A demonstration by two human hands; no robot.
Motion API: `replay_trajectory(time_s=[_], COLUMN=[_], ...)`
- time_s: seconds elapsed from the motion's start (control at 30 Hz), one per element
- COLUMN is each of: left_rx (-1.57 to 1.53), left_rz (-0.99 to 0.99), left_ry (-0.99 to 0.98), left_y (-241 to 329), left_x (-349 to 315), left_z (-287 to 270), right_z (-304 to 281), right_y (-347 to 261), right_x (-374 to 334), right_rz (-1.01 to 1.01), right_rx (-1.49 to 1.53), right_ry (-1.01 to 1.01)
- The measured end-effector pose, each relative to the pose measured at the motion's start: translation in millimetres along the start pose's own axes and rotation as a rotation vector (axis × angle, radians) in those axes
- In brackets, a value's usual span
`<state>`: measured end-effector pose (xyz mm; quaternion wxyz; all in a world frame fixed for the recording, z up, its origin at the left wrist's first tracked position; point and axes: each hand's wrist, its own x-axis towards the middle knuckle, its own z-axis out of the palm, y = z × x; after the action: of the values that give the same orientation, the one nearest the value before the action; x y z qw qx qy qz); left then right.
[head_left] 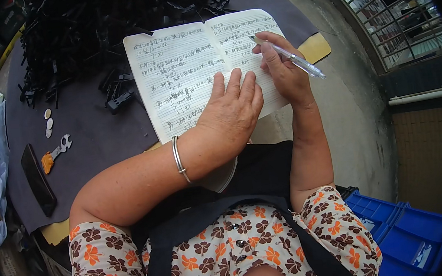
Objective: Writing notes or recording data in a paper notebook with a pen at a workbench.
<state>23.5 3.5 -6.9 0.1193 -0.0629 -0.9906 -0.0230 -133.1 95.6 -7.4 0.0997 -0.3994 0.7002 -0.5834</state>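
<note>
An open lined notebook (174, 61) with handwriting on both pages lies tilted on the dark-covered table. My left hand (231, 108) rests flat across its lower part, fingers stretched out and slightly apart. A silver bangle (178, 156) circles that wrist. In my right hand (285, 70) is a clear pen (305, 65), pinched between thumb and fingers. Its tip points at the upper part of the right-hand page, and its back end sticks out to the right. The palm covers the lower right edge of that page.
A large heap of black plastic parts (83, 28) spreads behind the notebook. On the left lie a dark phone-like slab (38, 180), a metal wrench-like tool (61, 146) with an orange end, and several small round pieces (49, 124). Blue crates (407, 237) stand at the lower right.
</note>
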Motion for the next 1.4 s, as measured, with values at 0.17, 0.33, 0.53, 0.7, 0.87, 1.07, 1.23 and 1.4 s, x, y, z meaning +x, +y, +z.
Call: replay_trajectory(time_s=[0.17, 0.33, 0.53, 0.7, 0.87, 1.07, 1.23, 1.4], left_rx=[0.019, 0.025, 0.016, 0.015, 0.018, 0.017, 0.014, 0.025], left_rz=[-0.002, -0.004, -0.002, -0.003, 0.002, -0.001, 0.001, 0.002], left_ry=[0.016, 0.013, 0.002, 0.000, 0.000, -0.005, 0.016, 0.013], left_y=[0, 1, 1, 0, 1, 0, 0, 0], left_x=[0, 0, 0, -1, 0, 0, -1, -1], left_z=[2, 4, 2, 2, 2, 2, 3, 3], right_z=[1, 2, -3, 1, -1, -2, 0, 0], right_y=[4, 5, -3, 0, 2, 2, 4, 3], right_x=[1, -1, -1, -2, -2, -1, -2, -2], right_rz=[-0.052, -0.046, 0.065, 0.035, -0.059, -0.039, -0.053, -0.050], right_rx=[-0.079, 0.013, 0.133, 0.092, -0.045, -0.124, -0.140, -0.199], right_ry=[0.010, 0.009, 0.056, 0.068, 0.148, 0.113, 0.114, 0.096])
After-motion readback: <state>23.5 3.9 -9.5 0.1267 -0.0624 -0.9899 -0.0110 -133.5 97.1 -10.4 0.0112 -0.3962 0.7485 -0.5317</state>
